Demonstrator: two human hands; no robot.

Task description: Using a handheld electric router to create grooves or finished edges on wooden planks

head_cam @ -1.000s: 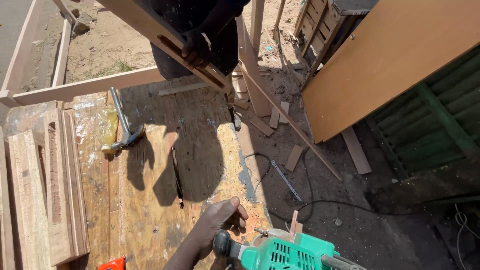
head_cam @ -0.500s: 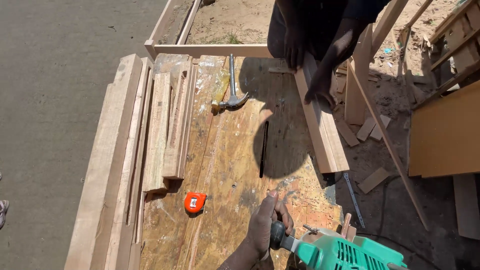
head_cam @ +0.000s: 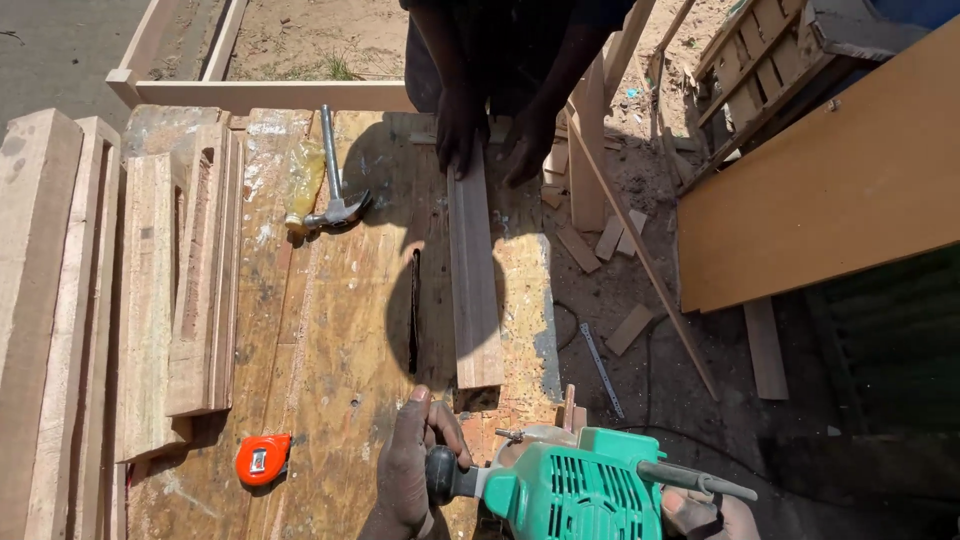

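Since half a second ago, the narrow plank (head_cam: 474, 285) has come down flat onto the table (head_cam: 330, 330); before, the co-worker held it slanting off the table's far right corner. It now lies lengthwise, its near end just short of the green power saw (head_cam: 575, 490), its far end pinned by the co-worker's hand (head_cam: 458, 128), with that person's other hand (head_cam: 527, 148) resting just beside it.

At the near edge, the left hand (head_cam: 412, 470) has its grip clenched round the saw's black side knob. Of the right hand (head_cam: 705, 515) only a part shows behind the saw's body, by the rear lever; whether its grip is closed I cannot tell.

Just left of the plank a dark slot (head_cam: 413, 312) is cut into the tabletop. A claw hammer (head_cam: 335, 180) lies farther off, towards the far left, beside a yellowish stain. An orange tape measure (head_cam: 262, 459) sits near the left hand, at the foot of a stack of moulded timber lengths (head_cam: 175, 290) that fills the table's left side.

Off the right edge, wood offcuts (head_cam: 610, 240) lie scattered on the dirt, a thin slat (head_cam: 640, 250) leans across them, and a large board (head_cam: 830, 190) stands propped.
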